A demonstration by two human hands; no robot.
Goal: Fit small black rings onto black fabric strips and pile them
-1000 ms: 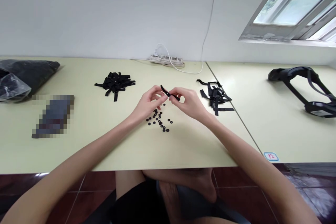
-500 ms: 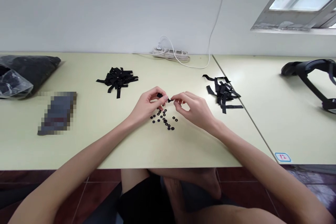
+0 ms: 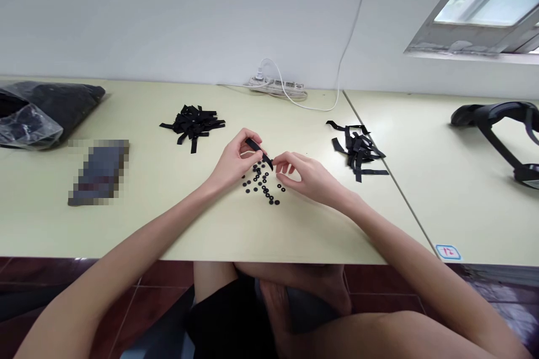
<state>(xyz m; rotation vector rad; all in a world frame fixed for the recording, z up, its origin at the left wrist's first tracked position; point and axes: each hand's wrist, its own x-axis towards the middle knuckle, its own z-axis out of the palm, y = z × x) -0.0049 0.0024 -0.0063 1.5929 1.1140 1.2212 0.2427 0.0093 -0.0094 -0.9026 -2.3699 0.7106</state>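
Pinched in my left hand [image 3: 234,161] is a short black fabric strip [image 3: 266,160], its free end angled down toward the right. My right hand [image 3: 314,179] is just to the right of that end, thumb and index finger apart, with nothing visible between them. Whether the index fingertip touches the strip's end, I cannot tell. Below and between my hands, several small round black pieces [image 3: 265,191], some ring-like, lie scattered on the pale table [image 3: 219,230].
One pile of black strips [image 3: 193,122] lies at the back left, another pile [image 3: 357,150] on the right. A dark plastic bag [image 3: 78,109] and a blurred-out dark object [image 3: 101,171] are farther left. A power strip [image 3: 278,87] and white cable sit by the wall; a black headset-like frame [image 3: 488,123] lies far right.
My right thumb and index finger have parted from their pinch at the strip's end. The strip now shows more of its length, tilted between my left fingers.
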